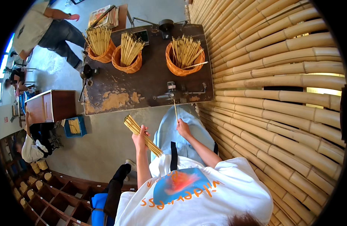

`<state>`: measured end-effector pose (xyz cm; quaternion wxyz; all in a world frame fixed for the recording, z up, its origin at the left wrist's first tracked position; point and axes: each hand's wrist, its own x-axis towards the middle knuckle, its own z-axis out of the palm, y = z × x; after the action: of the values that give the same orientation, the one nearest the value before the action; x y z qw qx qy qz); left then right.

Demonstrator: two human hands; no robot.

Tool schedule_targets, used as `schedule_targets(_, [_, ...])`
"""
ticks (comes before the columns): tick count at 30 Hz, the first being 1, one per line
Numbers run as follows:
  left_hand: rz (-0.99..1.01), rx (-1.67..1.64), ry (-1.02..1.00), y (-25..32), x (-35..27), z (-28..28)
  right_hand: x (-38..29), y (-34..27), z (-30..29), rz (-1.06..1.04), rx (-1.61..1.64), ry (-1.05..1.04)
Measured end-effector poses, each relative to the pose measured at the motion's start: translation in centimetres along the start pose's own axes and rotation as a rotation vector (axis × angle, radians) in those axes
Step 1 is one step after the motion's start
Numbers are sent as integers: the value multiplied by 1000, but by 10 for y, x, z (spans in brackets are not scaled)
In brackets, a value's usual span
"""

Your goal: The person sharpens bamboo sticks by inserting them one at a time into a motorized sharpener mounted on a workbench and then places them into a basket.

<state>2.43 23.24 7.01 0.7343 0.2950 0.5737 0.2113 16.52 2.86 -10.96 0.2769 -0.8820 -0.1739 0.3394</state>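
My left hand [140, 137] is closed around a bundle of thin bamboo sticks [133, 124], tilted beside my lap. In my right hand [183, 128] is a single thin bamboo stick [176, 110]; its far end meets a small metal device [169, 95] at the near edge of the worn dark table [151, 82]. I cannot tell whether the tip is inside the device or only against it. Beyond it on the table stands a wicker basket [184, 72] full of sticks. Two more wicker baskets, a middle one [126, 67] and a left one [101, 58], also hold sticks.
A bamboo pole wall [275, 84] runs along the right. Black lamps [166, 25] are fixed to the table. A blue crate [83, 127] with sticks is on the floor at left. One person [54, 31] stands behind the table; others are farther left. Wooden compartments [59, 197] lie lower left.
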Motion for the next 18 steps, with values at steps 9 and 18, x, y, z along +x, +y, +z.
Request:
schedule_targets(9, [84, 9, -41, 20, -3, 0, -2, 0, 3, 7, -16, 23])
schedule_targets(18, [-53, 87, -49, -18, -11, -11, -45, 1, 7, -13, -20, -38])
